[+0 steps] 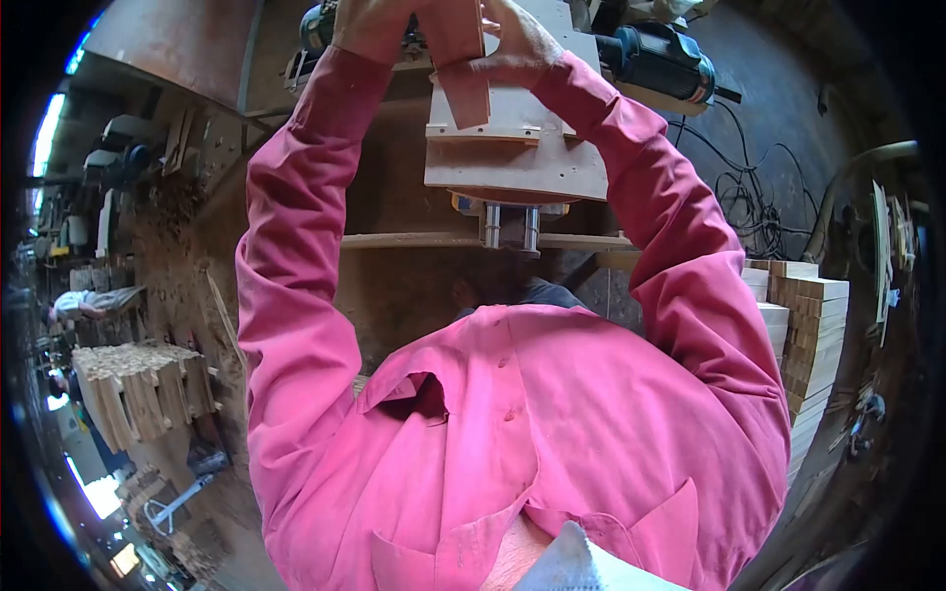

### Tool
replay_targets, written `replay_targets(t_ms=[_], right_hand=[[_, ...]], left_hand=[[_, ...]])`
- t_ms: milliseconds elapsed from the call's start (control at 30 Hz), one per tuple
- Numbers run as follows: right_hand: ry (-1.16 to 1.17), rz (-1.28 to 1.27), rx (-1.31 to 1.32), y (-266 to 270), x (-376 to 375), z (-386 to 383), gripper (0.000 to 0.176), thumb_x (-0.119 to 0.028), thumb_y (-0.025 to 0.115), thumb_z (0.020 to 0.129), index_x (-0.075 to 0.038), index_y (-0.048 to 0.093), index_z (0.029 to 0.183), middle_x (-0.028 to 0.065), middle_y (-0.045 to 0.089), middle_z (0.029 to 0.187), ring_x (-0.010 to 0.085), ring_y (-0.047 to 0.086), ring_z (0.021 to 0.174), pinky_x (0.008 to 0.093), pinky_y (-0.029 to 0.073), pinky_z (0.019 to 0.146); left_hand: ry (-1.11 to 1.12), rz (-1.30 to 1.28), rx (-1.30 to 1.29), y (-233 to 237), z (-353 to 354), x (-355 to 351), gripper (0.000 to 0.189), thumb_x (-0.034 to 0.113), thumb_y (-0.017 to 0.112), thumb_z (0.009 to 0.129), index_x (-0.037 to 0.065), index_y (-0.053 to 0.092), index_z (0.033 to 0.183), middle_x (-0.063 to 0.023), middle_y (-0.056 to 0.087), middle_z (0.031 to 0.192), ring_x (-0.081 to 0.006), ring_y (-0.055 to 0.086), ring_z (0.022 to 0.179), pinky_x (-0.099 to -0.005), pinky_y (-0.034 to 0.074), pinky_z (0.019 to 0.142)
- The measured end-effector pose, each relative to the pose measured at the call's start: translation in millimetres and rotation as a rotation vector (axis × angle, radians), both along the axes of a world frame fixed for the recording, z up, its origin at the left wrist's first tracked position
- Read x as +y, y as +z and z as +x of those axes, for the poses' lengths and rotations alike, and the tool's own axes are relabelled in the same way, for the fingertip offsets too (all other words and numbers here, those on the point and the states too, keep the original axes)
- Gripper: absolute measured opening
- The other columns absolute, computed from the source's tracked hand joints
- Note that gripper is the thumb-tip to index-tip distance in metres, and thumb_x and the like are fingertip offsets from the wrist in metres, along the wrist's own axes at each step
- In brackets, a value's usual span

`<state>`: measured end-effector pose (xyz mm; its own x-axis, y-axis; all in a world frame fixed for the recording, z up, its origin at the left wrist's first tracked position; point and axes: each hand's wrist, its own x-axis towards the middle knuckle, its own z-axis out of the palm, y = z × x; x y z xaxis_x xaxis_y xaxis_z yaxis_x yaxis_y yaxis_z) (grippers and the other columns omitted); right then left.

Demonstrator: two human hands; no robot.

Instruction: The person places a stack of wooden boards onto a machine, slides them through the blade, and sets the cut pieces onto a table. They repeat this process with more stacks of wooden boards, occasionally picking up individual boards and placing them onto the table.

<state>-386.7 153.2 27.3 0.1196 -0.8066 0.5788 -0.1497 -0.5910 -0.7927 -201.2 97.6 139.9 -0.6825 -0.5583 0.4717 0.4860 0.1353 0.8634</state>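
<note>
At the top edge of the head view, my left hand (376,28) is against the left side of a reddish-brown wooden piece (454,34), its fingers mostly cut off or hidden. My right hand (517,44) is at the right side of the same piece, with thumb and fingers around its edge. The piece reaches down over a pale board (522,163) with a wooden strip fixed across it. Below the board's front edge are two metal rods (510,225).
A dark electric motor (662,64) stands right of the board, with black cables (751,192) on the floor. Stacked wood (813,325) is at the right, more wood pieces (143,394) at the left. Another person (94,303) is at the far left.
</note>
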Motion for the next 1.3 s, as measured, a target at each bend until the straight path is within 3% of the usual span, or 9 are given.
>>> replay_targets(t_ms=[167,233,400,767,833,967,1133,1233,1300], right_hand=[[-0.042,0.002,0.019,-23.1,-7.0,-33.5,0.15,-0.053,0.099,0.065,-0.006,0.002,0.169,0.0197,0.024,0.171,0.0382,0.039,0.151,0.0545,0.039,0.12],[-0.228,-0.008,0.149,-37.7,-0.6,-32.5,0.14,-0.032,0.105,0.059,0.002,0.019,0.164,0.0222,0.045,0.156,0.0317,0.05,0.142,0.0464,0.046,0.117],[-0.273,-0.005,0.112,-104.5,-10.2,-40.3,0.127,-0.05,0.098,0.062,0.002,0.033,0.158,0.0244,0.053,0.147,0.0383,0.054,0.138,0.0439,0.045,0.117],[-0.361,-0.066,0.159,-106.0,-8.8,-35.7,0.121,-0.048,0.098,0.061,0.002,0.038,0.153,0.0249,0.056,0.139,0.0402,0.057,0.13,0.0437,0.047,0.112],[-0.338,-0.013,0.145,-98.9,-7.2,-30.3,0.118,-0.047,0.097,0.061,0.003,0.04,0.151,0.0239,0.056,0.135,0.0403,0.058,0.128,0.0438,0.048,0.11],[-0.43,0.062,0.298,-84.1,-12.0,-18.0,0.116,-0.046,0.097,0.06,0.003,0.041,0.15,0.024,0.057,0.132,0.0422,0.058,0.125,0.0463,0.049,0.108],[-0.591,0.146,0.639,-66.8,-19.0,7.0,0.111,-0.043,0.095,0.061,0.0,0.043,0.15,0.0214,0.056,0.133,0.0421,0.056,0.124,0.0482,0.047,0.107],[-0.626,0.199,0.802,-83.6,-28.9,20.2,0.109,-0.041,0.094,0.061,-0.001,0.046,0.15,0.0209,0.057,0.134,0.0406,0.054,0.127,0.0495,0.043,0.111],[-0.643,0.171,0.922,-99.3,-32.1,27.1,0.109,-0.053,0.091,0.063,-0.002,0.049,0.15,0.0191,0.058,0.136,0.0389,0.055,0.126,0.0509,0.041,0.11]], left_hand=[[0.133,-0.145,-0.074,-49.4,-34.7,-38.1,0.056,0.022,0.087,0.083,0.0,0.062,0.127,-0.0111,0.072,0.106,-0.0234,0.073,0.095,-0.0379,0.06,0.084],[0.204,-0.254,-0.137,-78.0,-44.3,-46.8,0.067,0.03,0.089,0.08,0.0,0.062,0.133,-0.0095,0.072,0.114,-0.0223,0.071,0.105,-0.0364,0.056,0.094],[0.212,-0.189,-0.169,-102.9,-55.0,-27.7,0.056,0.021,0.092,0.076,-0.001,0.067,0.122,-0.0103,0.075,0.107,-0.02,0.074,0.096,-0.0351,0.06,0.087],[0.253,-0.134,-0.176,-108.3,-40.7,-31.3,0.066,0.018,0.095,0.07,-0.003,0.067,0.126,-0.0104,0.075,0.112,-0.0199,0.073,0.101,-0.0349,0.06,0.089],[0.223,-0.14,-0.327,-109.1,-20.8,-40.3,0.084,0.031,0.098,0.072,0.001,0.058,0.14,-0.012,0.066,0.127,-0.0253,0.064,0.117,-0.0414,0.052,0.104],[0.203,0.087,-0.058,-130.8,20.7,-74.6,0.077,0.026,0.096,0.073,-0.002,0.061,0.136,-0.014,0.069,0.127,-0.0242,0.066,0.119,-0.0425,0.054,0.103],[0.151,0.363,0.231,-138.5,93.1,-105.4,0.111,0.081,0.065,0.086,0.006,0.037,0.161,-0.0167,0.044,0.162,-0.0362,0.043,0.148,-0.0585,0.034,0.124],[0.414,0.573,0.296,-192.2,106.6,-116.8,0.12,0.087,0.067,0.078,0.008,0.036,0.163,-0.0166,0.043,0.164,-0.0381,0.043,0.149,-0.0645,0.033,0.123],[0.337,0.694,0.365,-250.1,118.7,-135.7,0.117,0.086,0.067,0.079,0.009,0.039,0.162,-0.0155,0.046,0.162,-0.0374,0.045,0.148,-0.0638,0.033,0.123]])
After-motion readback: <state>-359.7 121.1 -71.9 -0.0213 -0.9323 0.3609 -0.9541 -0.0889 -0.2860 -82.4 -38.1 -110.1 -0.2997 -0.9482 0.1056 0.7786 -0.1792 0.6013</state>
